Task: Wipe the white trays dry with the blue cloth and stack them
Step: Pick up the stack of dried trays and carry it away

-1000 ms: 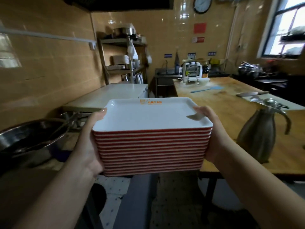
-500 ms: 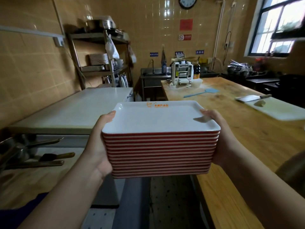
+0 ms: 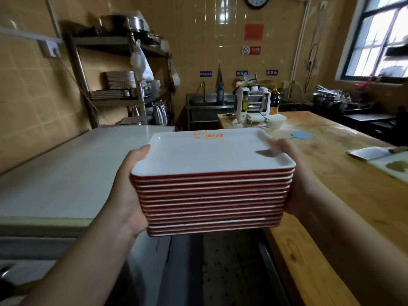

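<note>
Two hands point(image 3: 123, 191) carrying tray stack point(image 3: 212, 195), metal bowl gone

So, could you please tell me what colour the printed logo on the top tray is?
Orange, printed near the far rim of the top tray; the head view shows it clearly.

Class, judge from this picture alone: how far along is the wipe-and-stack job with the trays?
Done: the white trays sit in one neat stack, and the top tray's surface shows no obvious water. In hand: the left hand and right hand grip the stack's two sides, holding it up between the pale counter and wooden table. Left: setting the stack down. No blue cloth is visible.
</note>
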